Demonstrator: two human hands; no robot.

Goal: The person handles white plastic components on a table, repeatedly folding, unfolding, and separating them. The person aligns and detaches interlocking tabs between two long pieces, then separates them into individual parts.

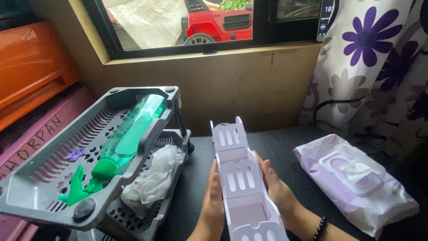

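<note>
A long pale lilac plastic organiser with slotted white dividers lies lengthwise over the dark table. My left hand presses against its left side and my right hand grips its right side, so both hold it between them. A dark bead bracelet sits on my right wrist. To the right lies a lilac pack of wet wipes with a white flip lid and a wipe poking out.
A grey two-tier slotted rack stands at left; a green spray bottle lies in its upper tray and crumpled white plastic in the lower. A flowered curtain hangs at right. A window above the wall shows a red toy car.
</note>
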